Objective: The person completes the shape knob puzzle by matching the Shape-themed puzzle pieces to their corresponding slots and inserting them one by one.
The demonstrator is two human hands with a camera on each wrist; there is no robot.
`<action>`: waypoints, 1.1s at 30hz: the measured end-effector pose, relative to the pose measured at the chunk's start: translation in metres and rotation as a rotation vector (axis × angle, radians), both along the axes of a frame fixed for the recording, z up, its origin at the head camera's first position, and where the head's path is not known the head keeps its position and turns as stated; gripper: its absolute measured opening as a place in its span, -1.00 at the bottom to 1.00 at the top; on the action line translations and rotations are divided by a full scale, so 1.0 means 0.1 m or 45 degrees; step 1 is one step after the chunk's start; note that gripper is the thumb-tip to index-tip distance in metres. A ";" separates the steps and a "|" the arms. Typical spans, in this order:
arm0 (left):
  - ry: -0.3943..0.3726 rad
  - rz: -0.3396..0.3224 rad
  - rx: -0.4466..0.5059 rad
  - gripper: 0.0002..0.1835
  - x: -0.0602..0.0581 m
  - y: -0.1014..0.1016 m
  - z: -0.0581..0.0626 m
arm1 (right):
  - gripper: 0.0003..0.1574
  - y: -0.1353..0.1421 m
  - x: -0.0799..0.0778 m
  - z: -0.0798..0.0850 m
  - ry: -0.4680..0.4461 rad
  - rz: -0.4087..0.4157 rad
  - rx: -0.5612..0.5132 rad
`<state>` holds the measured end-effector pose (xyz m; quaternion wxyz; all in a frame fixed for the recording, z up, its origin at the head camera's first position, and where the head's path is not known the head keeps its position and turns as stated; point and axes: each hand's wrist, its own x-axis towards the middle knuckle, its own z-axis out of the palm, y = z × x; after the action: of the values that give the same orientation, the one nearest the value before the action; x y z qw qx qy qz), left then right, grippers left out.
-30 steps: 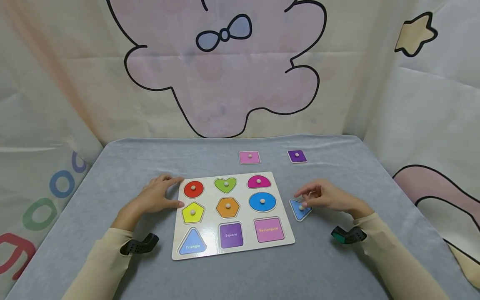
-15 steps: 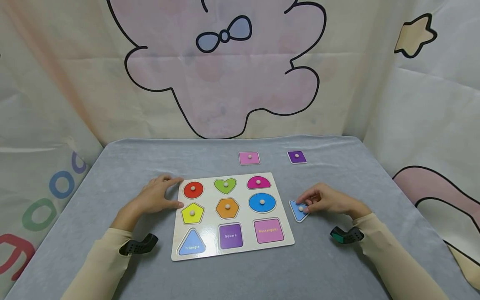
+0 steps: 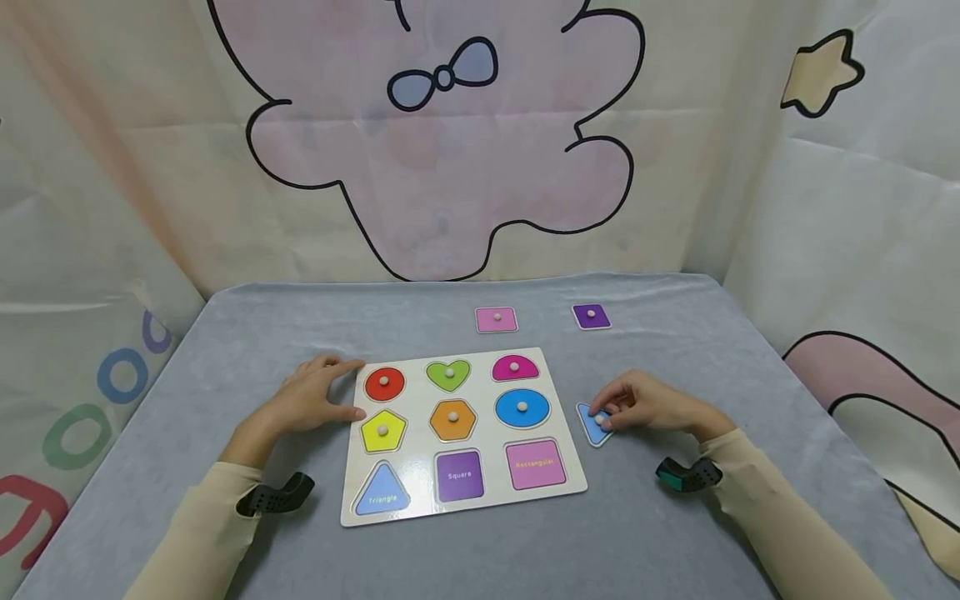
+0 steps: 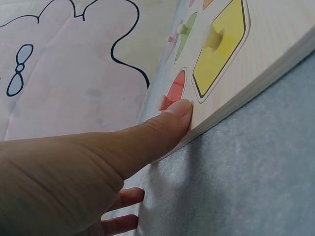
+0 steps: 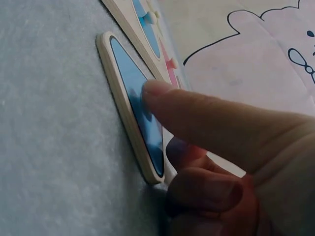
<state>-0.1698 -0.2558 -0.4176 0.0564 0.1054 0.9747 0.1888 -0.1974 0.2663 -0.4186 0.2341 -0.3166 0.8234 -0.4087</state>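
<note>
A white knobbed shape puzzle board (image 3: 420,479) lies on the table. In its top two rows sit knobbed shapes, among them a yellow pentagon (image 4: 226,46) and a red circle (image 3: 390,383). The bottom-row triangle (image 3: 384,492), square and rectangle recesses show printed labels. My left hand (image 3: 311,396) rests at the board's left edge; the thumb lies on the rim and the index finger reaches the upper left corner. To the right of the board, my right hand (image 3: 652,404) pinches the knob of a blue triangle puzzle piece (image 5: 130,81). Fingers hide the knob in the right wrist view.
Behind the board lie a pink rectangle piece (image 3: 486,323) and a purple square piece (image 3: 598,320), each with a knob. Grey cloth (image 3: 480,558) covers the table. Printed curtains (image 3: 165,208) hang around the back and sides.
My right fingers have come closer around the triangle piece's knob, the index finger shifting down onto it. The left hand and board look the same; the head view has tilted slightly.
</note>
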 end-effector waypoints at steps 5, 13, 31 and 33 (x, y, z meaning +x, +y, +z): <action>0.014 0.002 0.014 -0.07 0.01 -0.01 -0.01 | -0.82 0.00 -0.02 0.00 -0.005 -0.002 -0.011; 0.004 0.012 0.013 -0.08 0.05 -0.02 -0.03 | -0.87 -0.01 -0.02 0.01 0.005 -0.032 -0.003; -0.005 -0.010 -0.007 -0.07 0.03 0.02 0.03 | -0.82 -0.51 0.07 0.20 0.142 -0.279 -0.061; -0.007 -0.010 -0.003 -0.07 0.03 0.01 0.03 | -0.82 -0.62 0.07 0.22 0.160 -0.251 -0.063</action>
<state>-0.1667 -0.2546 -0.4143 0.0598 0.1087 0.9743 0.1879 -0.1903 0.2048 -0.3970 0.1327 -0.2649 0.8532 -0.4293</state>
